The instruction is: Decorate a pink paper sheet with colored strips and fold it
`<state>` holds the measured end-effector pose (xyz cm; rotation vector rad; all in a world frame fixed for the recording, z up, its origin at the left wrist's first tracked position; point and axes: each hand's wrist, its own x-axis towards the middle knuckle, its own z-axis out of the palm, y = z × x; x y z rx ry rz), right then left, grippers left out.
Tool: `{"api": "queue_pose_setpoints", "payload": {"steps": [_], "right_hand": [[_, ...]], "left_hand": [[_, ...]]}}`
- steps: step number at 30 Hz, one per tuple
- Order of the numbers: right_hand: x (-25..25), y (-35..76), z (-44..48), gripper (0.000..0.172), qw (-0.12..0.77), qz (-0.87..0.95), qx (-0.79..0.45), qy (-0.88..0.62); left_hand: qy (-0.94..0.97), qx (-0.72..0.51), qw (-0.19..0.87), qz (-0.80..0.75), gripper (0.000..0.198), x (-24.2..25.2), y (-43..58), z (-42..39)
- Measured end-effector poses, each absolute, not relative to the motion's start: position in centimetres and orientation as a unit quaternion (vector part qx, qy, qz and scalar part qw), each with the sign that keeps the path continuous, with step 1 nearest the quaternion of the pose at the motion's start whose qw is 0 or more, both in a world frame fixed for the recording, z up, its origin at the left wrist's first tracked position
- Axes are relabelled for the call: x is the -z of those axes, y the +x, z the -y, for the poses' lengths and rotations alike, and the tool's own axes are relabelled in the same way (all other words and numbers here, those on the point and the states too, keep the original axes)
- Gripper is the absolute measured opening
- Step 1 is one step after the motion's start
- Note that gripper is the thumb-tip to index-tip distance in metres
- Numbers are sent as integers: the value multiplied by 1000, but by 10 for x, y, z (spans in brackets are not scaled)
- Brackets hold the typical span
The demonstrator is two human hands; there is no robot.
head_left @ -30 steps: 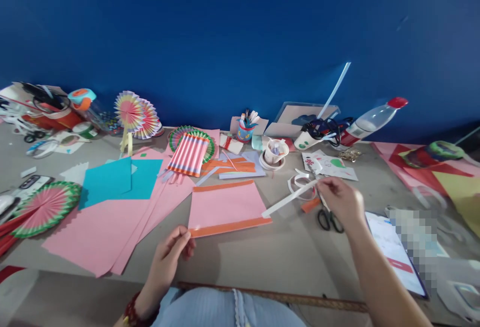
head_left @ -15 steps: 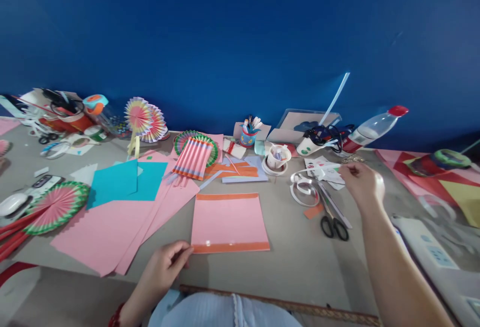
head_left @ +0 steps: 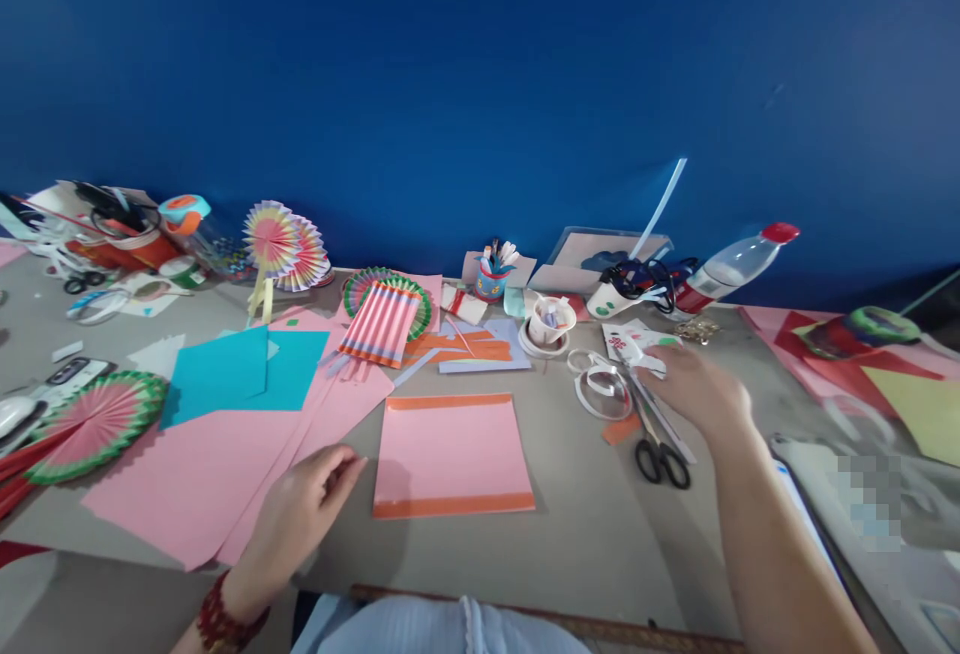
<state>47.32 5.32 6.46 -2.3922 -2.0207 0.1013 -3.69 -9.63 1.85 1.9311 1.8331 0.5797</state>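
Note:
A pink sheet (head_left: 452, 452) with orange strips along its top and bottom edges lies flat on the table. My left hand (head_left: 304, 509) hovers left of it, thumb and fingers loosely bent and apart, holding nothing. Out to the right, my right hand (head_left: 697, 389) reaches down over a printed white paper (head_left: 637, 342), beside the blades of black-handled scissors (head_left: 661, 462). Its fingertips are blurred and partly hidden, so any grip is unclear. A loose coil of white tape (head_left: 602, 392) and an orange scrap (head_left: 622, 429) lie left of the scissors.
Pink sheets (head_left: 195, 474) and blue paper (head_left: 296, 364) spread to the left. A pleated pink paper (head_left: 381, 324) and a paper cup (head_left: 553, 319) are farther back. Behind my right hand a bottle (head_left: 739, 269) leans near the blue wall (head_left: 480, 84).
My left hand has come off the pink sheet's lower left corner and moved left. My right hand has dropped lower and left; the white strip it pinched no longer stretches from the coil.

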Motion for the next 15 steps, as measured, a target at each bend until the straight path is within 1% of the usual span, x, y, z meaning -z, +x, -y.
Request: {"api": "queue_pose_setpoints", "payload": {"steps": [3,5,9,13,15], "right_hand": [[-56,469,-63,45,36,706,-92,-702],[-49,468,-73,41,37,708,-112,-696],[-35,468,-91,27,41,697,-117,-707],[-33,467,-101,26,35,712,-126,-690],[-35,467,-104,30,27,727,-146,-671]], "left_hand": [[712,-205,189,-644,26,-20,-33,86],[722,-209,181,-634,27,-19,-31,82],[732,-233,170,-617,27,-15,-31,78],[733,-228,172,-618,28,-10,-31,76],[734,-220,177,-618,28,-7,-31,75]]}}
